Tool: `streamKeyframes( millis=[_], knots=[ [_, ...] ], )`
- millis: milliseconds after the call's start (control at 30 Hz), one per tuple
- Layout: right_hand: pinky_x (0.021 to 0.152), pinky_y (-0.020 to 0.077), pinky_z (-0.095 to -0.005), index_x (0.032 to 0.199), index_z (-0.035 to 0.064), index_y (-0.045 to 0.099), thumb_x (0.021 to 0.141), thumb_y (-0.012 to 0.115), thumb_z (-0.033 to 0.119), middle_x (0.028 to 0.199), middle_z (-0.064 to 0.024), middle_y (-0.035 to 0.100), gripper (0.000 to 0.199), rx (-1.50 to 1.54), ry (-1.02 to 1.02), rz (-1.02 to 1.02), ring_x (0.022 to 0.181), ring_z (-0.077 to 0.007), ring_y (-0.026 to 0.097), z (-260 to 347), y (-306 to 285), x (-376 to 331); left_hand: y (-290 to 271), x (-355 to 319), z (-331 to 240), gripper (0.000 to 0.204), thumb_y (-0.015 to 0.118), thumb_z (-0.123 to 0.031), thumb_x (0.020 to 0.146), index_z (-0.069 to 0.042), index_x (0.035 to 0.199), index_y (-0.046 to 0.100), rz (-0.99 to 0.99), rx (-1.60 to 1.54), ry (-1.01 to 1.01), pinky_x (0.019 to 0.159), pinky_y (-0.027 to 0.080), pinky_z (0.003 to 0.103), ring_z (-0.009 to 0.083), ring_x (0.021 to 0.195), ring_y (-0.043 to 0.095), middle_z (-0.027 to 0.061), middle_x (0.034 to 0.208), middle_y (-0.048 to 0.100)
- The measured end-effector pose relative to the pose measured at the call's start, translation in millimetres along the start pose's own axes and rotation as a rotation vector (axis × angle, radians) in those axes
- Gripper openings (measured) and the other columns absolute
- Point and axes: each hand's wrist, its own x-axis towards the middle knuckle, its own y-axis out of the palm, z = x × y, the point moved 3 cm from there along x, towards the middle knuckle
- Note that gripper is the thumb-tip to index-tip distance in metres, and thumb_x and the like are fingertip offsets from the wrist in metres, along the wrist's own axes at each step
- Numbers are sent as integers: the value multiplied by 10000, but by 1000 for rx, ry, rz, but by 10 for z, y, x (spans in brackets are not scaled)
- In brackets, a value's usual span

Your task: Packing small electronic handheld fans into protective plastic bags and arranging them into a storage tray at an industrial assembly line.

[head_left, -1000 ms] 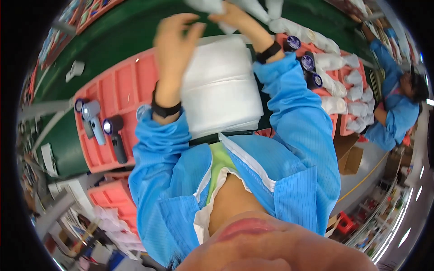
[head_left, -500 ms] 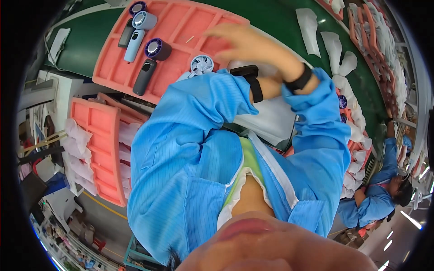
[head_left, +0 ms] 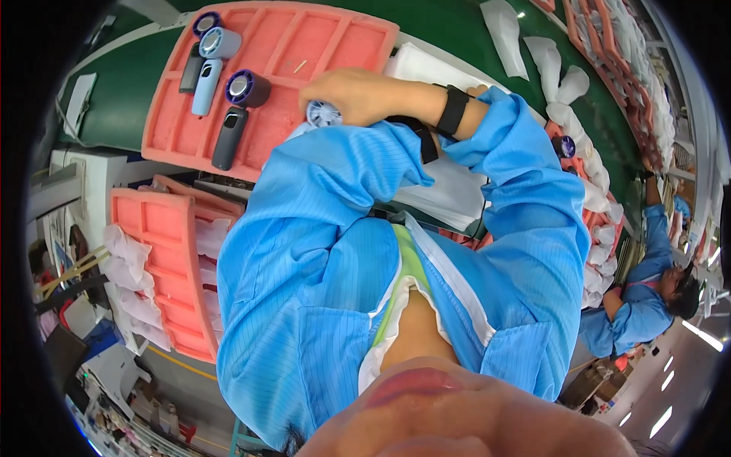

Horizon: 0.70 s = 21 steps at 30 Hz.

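My right hand reaches across to the left, its fingers curled round the bladed head of a pale blue handheld fan. My left sleeve hides the lower part of that fan. Beneath my right wrist passes my left hand, mostly covered, with only a bit of skin showing beyond the forearm; its fingers cannot be made out. Left of the held fan, a dark grey handheld fan with a purple-rimmed head lies on a pink foam tray. A light blue fan and another dark fan lie farther left.
A white sheet stack lies right of the tray on the green bench. White foam sleeves lie beyond. Pink trays with wrapped items stand at lower left. A co-worker in blue is at the right.
My right hand has come down and left from above the tray onto the pale blue fan, its spread fingers now curled. The whole view has shifted slightly.
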Motion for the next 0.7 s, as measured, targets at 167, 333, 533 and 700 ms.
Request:
streamKeyframes(
  millis=[167,333,533,700],
  knots=[
    [842,487,-330,1105,40,621,633,813,185,1050,-135,639,530,344,289,-547,957,-255,630,288,-863,-500,57,109,133,364,614,-353,841,-59,1054,634,-307,-48,-244,751,508,435,354,936,622,177,1075,641],
    [754,501,-263,1104,-5,606,721,781,140,962,-50,652,446,714,184,-1300,842,-130,627,222,-1486,-1998,85,565,24,200,668,-249,833,-63,903,687,397,83,-543,694,508,335,210,788,657,95,836,687],
    [780,497,-282,1140,-24,597,596,848,198,986,-69,653,639,345,131,-1545,861,-152,629,534,-1414,-3383,-338,792,56,181,732,-202,784,-41,857,695,174,-330,-407,580,438,263,129,629,561,48,755,665],
    [783,494,-296,1173,-25,583,561,850,200,995,-71,652,704,124,460,-1278,878,-168,628,618,-1291,-3511,-667,886,-6,121,710,-130,827,-18,868,691,102,-462,-526,565,391,193,58,623,495,-8,757,642]
  ],
)
